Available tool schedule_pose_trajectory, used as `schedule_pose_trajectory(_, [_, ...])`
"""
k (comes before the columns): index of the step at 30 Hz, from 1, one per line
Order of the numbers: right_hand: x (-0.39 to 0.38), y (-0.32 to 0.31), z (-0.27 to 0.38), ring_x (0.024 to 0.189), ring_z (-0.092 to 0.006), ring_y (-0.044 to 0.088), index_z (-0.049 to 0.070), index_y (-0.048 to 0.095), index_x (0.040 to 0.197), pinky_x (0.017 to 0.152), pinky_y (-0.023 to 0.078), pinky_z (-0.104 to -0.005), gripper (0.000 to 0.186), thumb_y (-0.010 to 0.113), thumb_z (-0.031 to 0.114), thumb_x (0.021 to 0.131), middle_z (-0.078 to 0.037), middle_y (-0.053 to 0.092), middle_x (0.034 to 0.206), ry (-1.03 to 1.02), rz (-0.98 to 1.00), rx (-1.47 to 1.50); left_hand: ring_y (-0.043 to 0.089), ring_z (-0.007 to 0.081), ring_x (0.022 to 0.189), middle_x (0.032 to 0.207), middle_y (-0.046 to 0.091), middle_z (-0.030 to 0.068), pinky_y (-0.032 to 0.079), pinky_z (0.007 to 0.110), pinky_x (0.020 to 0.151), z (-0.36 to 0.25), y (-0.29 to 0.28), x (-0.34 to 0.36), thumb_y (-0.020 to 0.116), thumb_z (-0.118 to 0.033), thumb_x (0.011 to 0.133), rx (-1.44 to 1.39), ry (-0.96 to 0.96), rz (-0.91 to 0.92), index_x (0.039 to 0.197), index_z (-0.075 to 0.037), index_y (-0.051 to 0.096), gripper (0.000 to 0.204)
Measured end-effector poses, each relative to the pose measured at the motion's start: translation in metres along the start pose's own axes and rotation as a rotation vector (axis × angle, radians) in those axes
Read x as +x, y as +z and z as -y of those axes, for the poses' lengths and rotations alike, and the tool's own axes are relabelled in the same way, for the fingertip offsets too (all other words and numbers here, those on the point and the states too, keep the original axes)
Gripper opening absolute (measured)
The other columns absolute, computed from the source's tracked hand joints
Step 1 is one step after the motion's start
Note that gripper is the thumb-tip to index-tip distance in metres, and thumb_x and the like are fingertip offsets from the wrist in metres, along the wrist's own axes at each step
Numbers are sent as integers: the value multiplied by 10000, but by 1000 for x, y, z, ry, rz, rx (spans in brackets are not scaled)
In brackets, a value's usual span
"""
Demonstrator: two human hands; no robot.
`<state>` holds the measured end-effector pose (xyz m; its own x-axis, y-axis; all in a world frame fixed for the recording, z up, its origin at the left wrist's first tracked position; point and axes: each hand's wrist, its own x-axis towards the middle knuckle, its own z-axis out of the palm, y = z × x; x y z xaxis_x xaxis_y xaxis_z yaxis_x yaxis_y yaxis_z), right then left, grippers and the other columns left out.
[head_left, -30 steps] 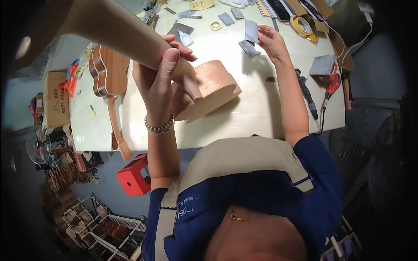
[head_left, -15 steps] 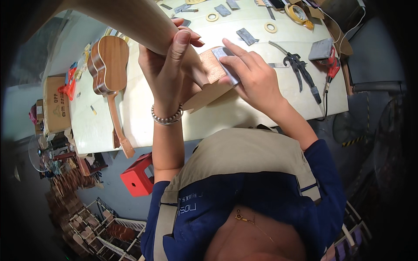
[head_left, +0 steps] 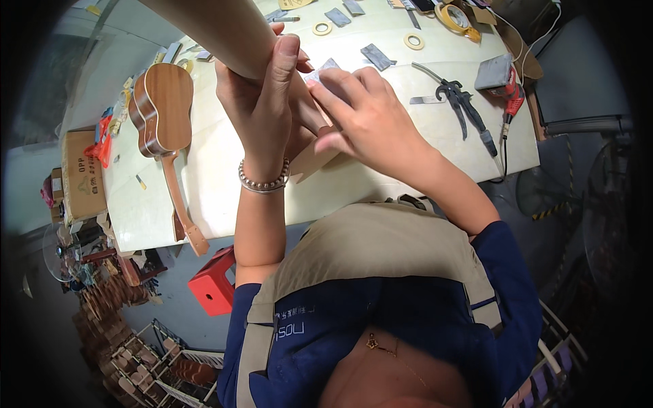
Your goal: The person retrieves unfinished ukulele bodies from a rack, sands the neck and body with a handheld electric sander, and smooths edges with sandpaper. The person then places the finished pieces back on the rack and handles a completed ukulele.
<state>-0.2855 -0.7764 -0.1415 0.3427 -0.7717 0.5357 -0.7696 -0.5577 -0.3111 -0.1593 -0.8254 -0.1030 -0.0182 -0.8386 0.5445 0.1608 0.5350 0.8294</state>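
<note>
My left hand [head_left: 262, 115] is wrapped round a long pale wooden neck [head_left: 221, 34] that rises toward the upper left from a wooden piece [head_left: 309, 160] low over the table. My right hand [head_left: 371, 122] is closed over a grey sheet of sandpaper [head_left: 320, 71], its fingers pressed against the wood where the neck meets that piece. Both hands hide much of the joint and the lower piece. Left of them, a finished small brown guitar [head_left: 163, 105] lies on the pale worktable [head_left: 136, 217], neck pointing toward me.
Right: a black hand tool [head_left: 462, 109], a thin blade [head_left: 425, 100], a red power tool [head_left: 513, 102]. Back: tape rolls [head_left: 413, 41], grey abrasive scraps [head_left: 374, 56]. Left: a cardboard box [head_left: 81, 170]. A red stool [head_left: 211, 282] stands below the table's front edge.
My right hand came from the back right with the sandpaper onto the wood, then shifted up and left, curling further over it. My left hand still grips the neck, slightly higher in view.
</note>
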Motion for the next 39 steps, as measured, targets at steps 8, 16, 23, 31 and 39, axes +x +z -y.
schedule_pose_trajectory(8, [11,-6,-4,898,-243,454,33,519,1157,808,416,-362,843,800,286,404,-30,489,1144,37,37,29,585,127,652,941,597,138,500,242,554,18,-5,4,623,22,800,-11,49,49,1008,20,449,271])
schedule_pose_trajectory(16, [6,-13,-6,928,-248,488,48,546,1122,779,411,-366,777,791,288,424,-36,509,1144,14,34,57,525,139,643,717,529,91,466,285,624,11,-6,10,525,-35,878,-18,8,45,1030,85,450,207])
schedule_pose_trajectory(23, [9,-5,1,929,-248,482,43,520,1144,788,416,-362,785,770,341,463,-65,491,1166,97,27,-36,517,144,640,716,520,93,466,290,612,12,-1,8,537,-9,865,-24,11,51,1022,86,452,202])
schedule_pose_trajectory(31, [10,-6,-8,1020,-266,468,-9,522,1087,807,418,-334,691,705,433,589,-78,515,1034,7,74,-93,584,128,623,904,595,134,492,238,523,20,-5,11,615,9,810,-65,11,43,976,29,449,235])
schedule_pose_trajectory(39, [14,-4,-8,981,-247,479,2,567,1033,787,414,-322,589,667,429,640,-66,525,993,0,18,-100,589,128,631,913,596,131,492,230,531,17,-4,7,618,21,803,-102,20,57,958,26,450,229])
